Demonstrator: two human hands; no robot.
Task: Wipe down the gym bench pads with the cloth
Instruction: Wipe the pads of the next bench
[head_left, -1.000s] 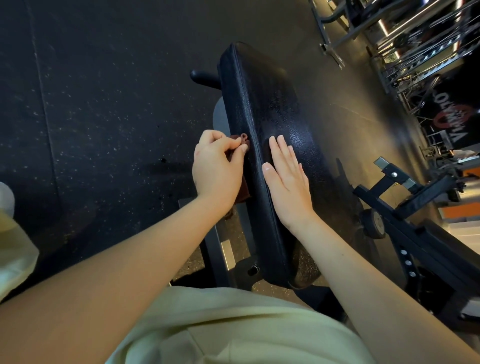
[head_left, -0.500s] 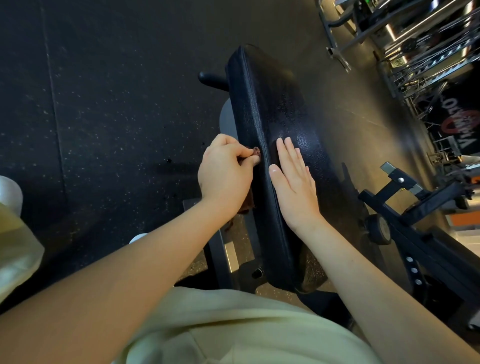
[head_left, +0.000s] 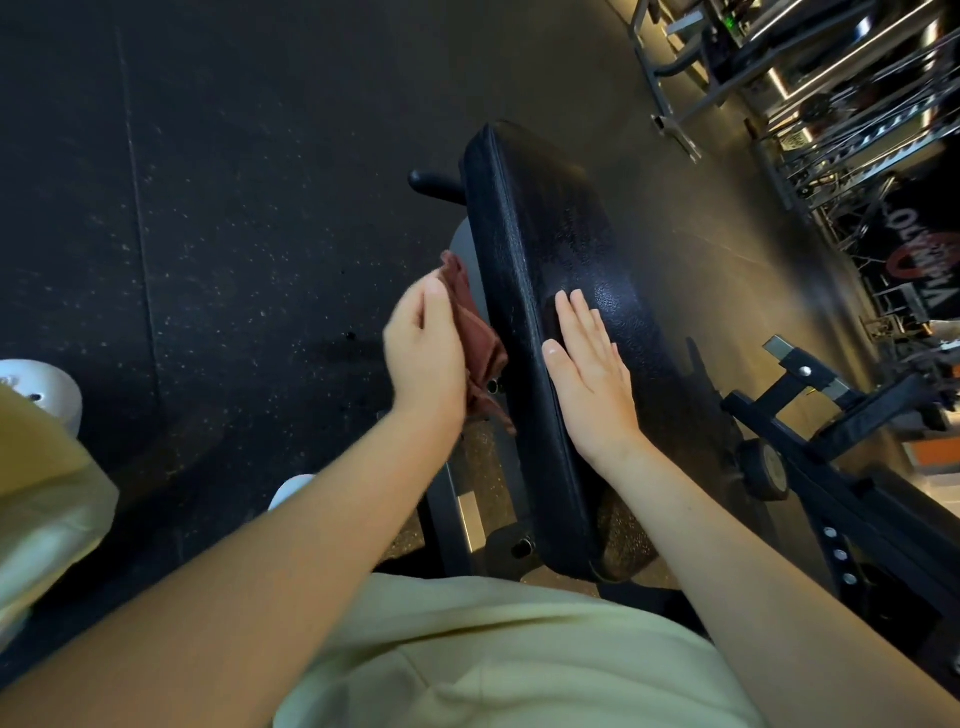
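Note:
The black bench pad (head_left: 550, 244) runs away from me in the middle of the view. My left hand (head_left: 423, 358) is at the pad's left side edge, its fingers fairly straight, pressing a brown cloth (head_left: 475, 338) against that edge. Part of the cloth sticks out above my fingertips and a corner hangs down below the hand. My right hand (head_left: 589, 374) lies flat, palm down, on the pad's top surface, fingers together and pointing away from me.
The bench's grey metal frame (head_left: 457, 514) shows under the pad. A black adjustable bench with a wheel (head_left: 763, 467) stands close on the right. Metal racks (head_left: 779, 67) fill the far right. Dark speckled rubber floor (head_left: 208, 208) lies to the left, where a white shoe (head_left: 41, 384) shows.
My left hand went from pinching the cloth with curled fingers to straighter fingers pressing it on the pad's side, and more cloth shows. My right hand stayed flat on the pad.

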